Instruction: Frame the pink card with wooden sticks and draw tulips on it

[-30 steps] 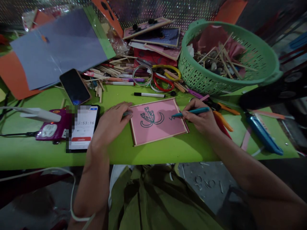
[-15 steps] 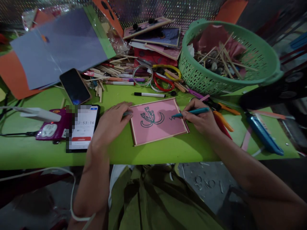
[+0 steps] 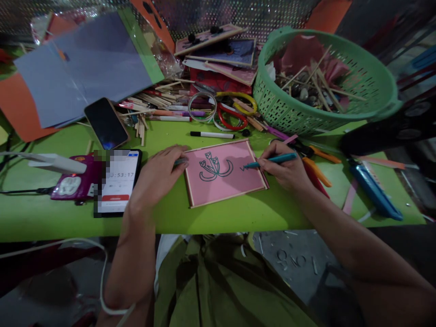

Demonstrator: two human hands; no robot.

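Note:
A pink card [image 3: 225, 181] framed with wooden sticks lies on the green table [image 3: 218, 213]. It bears a teal line drawing of flowers [image 3: 214, 167]. My right hand [image 3: 284, 169] grips a teal marker [image 3: 272, 160], its tip on the card's right part beside a small mark. My left hand [image 3: 158, 175] rests at the card's left edge, fingers curled over what looks like the teal marker cap [image 3: 180, 161].
A phone showing a timer [image 3: 119, 181] lies left of my left hand, a dark phone [image 3: 106, 122] behind it. A green basket [image 3: 323, 77] of sticks stands back right. Scissors, sticks, pens and paper sheets crowd the back; orange pliers [image 3: 318, 165] and a blue tool [image 3: 373, 190] lie right.
The marker tip has shifted slightly on the card. The phone timer has advanced by a second. Both hands stay where they were.

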